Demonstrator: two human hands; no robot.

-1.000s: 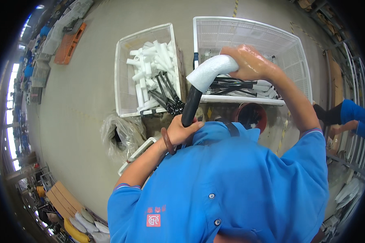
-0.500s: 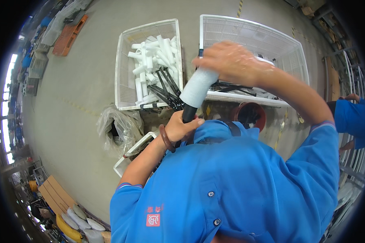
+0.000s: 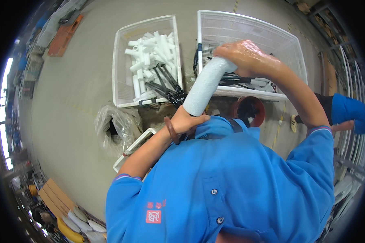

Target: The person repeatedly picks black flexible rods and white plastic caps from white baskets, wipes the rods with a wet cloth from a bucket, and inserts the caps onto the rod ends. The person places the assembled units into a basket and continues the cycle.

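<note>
A white foam tube point(image 3: 209, 87) slants up and to the right in front of my chest. Around its lower end my left hand point(image 3: 185, 121) is closed, thumb pointing right. My right hand point(image 3: 247, 58) glistens as if wet and is closed over the tube's upper end. Whatever is inside the tube is hidden. Beyond my left hand, several thin black rods point(image 3: 166, 85) lean over the near edge of a white basket point(image 3: 115, 69). Loose white foam tubes point(image 3: 160, 46) are heaped in that basket.
A second white basket point(image 3: 247, 18) with black parts stands behind my right hand. Near me are a reddish bucket point(image 3: 262, 113) with dark contents and a clear plastic bag point(image 3: 129, 127). Another person's blue clothing point(image 3: 348, 113) shows at the right. An orange pallet point(image 3: 65, 36) lies far left.
The foam tube has slid down over the black grip that showed above my left hand, and now reaches that hand. My right hand has shifted slightly right and wraps the tube's upper end.
</note>
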